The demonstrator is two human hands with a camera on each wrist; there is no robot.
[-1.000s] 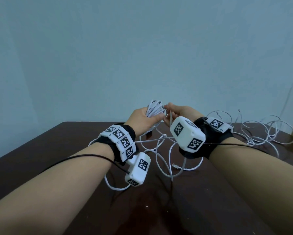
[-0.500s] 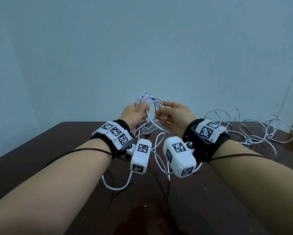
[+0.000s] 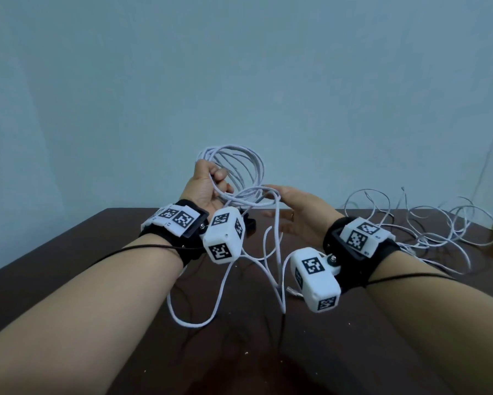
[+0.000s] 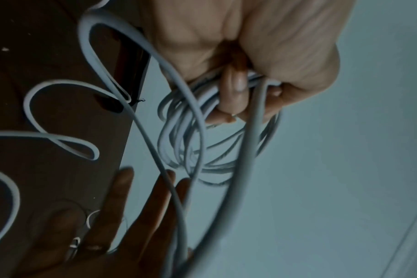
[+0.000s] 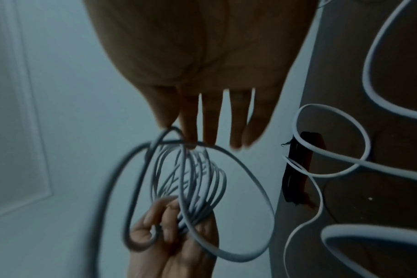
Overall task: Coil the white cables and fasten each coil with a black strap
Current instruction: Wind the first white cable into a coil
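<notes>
My left hand (image 3: 215,179) is raised above the far table edge, its curled fingers gripping a coil of white cable (image 3: 241,163) of several turns. The left wrist view shows the left hand (image 4: 238,94) closed round the coil (image 4: 191,150). The cable's loose tail (image 3: 221,292) hangs down onto the dark table (image 3: 97,266). My right hand (image 3: 279,202) is beside the coil, fingers straight. In the right wrist view its fingertips (image 5: 191,139) touch one outer loop of the coil (image 5: 198,180). A black strap (image 3: 247,222) (image 5: 297,169) lies at the far table edge.
A second white cable (image 3: 428,226) lies in loose, tangled loops on the table's right rear part. A plain light wall (image 3: 239,81) stands right behind the table. Black wires run along both forearms from the wrist cameras.
My left hand lifted the coil higher and turned palm up. My right hand let go of the cable, spread its fingers and drew back to the right.
</notes>
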